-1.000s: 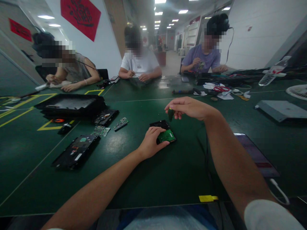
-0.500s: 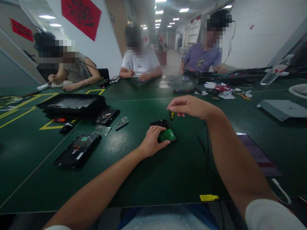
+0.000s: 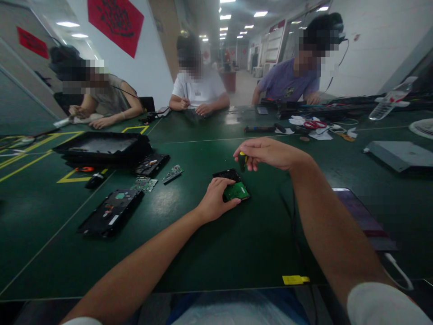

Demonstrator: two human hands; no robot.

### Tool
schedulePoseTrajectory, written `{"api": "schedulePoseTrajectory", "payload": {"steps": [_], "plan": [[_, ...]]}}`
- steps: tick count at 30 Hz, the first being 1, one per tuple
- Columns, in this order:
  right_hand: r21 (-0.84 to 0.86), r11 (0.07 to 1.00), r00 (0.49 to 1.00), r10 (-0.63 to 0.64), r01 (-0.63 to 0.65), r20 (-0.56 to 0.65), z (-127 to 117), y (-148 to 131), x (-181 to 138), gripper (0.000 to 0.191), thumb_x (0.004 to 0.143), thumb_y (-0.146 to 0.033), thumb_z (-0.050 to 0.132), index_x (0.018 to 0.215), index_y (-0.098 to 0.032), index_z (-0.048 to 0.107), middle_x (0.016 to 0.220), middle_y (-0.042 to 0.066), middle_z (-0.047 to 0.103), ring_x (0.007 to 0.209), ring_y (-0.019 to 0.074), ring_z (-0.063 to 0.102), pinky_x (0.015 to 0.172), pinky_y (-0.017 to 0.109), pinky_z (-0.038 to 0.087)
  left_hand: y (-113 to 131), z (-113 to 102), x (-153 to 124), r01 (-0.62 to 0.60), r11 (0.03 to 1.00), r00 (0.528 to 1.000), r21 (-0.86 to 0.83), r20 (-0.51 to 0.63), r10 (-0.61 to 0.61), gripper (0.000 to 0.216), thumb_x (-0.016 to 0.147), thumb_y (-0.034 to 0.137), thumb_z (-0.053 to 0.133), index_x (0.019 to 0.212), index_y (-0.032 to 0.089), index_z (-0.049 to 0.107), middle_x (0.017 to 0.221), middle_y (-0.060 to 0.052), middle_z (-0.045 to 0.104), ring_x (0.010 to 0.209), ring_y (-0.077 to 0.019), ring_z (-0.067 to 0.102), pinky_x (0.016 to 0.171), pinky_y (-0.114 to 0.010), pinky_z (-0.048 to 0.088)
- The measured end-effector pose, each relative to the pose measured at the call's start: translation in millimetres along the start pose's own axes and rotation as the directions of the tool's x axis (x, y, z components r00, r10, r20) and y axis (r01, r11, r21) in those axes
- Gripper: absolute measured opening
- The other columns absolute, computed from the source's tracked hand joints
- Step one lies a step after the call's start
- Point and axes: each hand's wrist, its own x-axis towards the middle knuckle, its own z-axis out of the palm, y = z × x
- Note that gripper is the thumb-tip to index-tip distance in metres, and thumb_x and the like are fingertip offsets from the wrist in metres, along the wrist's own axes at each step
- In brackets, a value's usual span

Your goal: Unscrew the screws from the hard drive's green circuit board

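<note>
Black drive (image 3: 230, 174) with green board (image 3: 238, 191) lies on the surface (image 3: 203, 262), grasped by the left hand (image 3: 215, 201); the right hand (image 3: 262, 152) pinches a yellow-and-dark tool (image 3: 242, 160) nearby.

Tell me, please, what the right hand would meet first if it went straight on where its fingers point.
Going leftward, the right hand would probably meet the tray first, but depth is unclear: it might pass above.
</note>
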Motion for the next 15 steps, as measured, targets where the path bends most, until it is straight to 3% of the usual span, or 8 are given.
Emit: {"api": "schedulePoseTrajectory", "payload": {"steps": [5, 11, 15], "plan": [[-0.079, 0.996, 0.999, -0.040, 0.041, 0.015, -7.0, 4.0, -1.6, 0.031, 0.101, -0.042, 0.062, 0.117, -0.017, 0.071, 0.085, 0.003, 0.067, 0.069, 0.0127, 0.063, 0.059, 0.023, 0.050, -0.2, 0.1, 0.0, 0.000, 1.000, 1.000, 0.005, -0.005, 0.000, 0.054, 0.086, 0.040, 0.081, 0.132, 0.024, 0.058, 0.130, -0.008, 0.066, 0.125, -0.0305, 0.055, 0.109, -0.050, 0.047], [-0.171, 0.984, 0.998, -0.057, 0.052, -0.023, -7.4, 1.2, -1.4, 0.031, 0.098, -0.044, 0.064, 0.108, -0.016, 0.075, 0.092, 0.004, 0.070, 0.073, 0.0125, 0.062, 0.061, 0.024, 0.048, -0.5, -0.2, -0.7, -0.002, 1.000, 1.000, 0.003, -0.005, 0.002, 0.054, 0.086, 0.041, 0.081, 0.133, 0.024, 0.058, 0.130, -0.008, 0.066, 0.125, -0.0302, 0.055, 0.108, -0.050, 0.047], [-0.206, 0.978, 0.996, -0.018, 0.000, -0.084, -5.3, -0.7, -1.0, 0.029, 0.094, -0.045, 0.070, 0.099, -0.017, 0.076, 0.086, 0.004, 0.071, 0.072, 0.0134, 0.062, 0.060, 0.024, 0.047, -2.6, -0.1, -1.0, 0.004, 1.000, 1.000, 0.007, -0.003, -0.004, 0.055, 0.086, 0.042, 0.081, 0.133, 0.025, 0.058, 0.130, -0.008, 0.066, 0.125, -0.0303, 0.055, 0.107, -0.050, 0.048]]}}
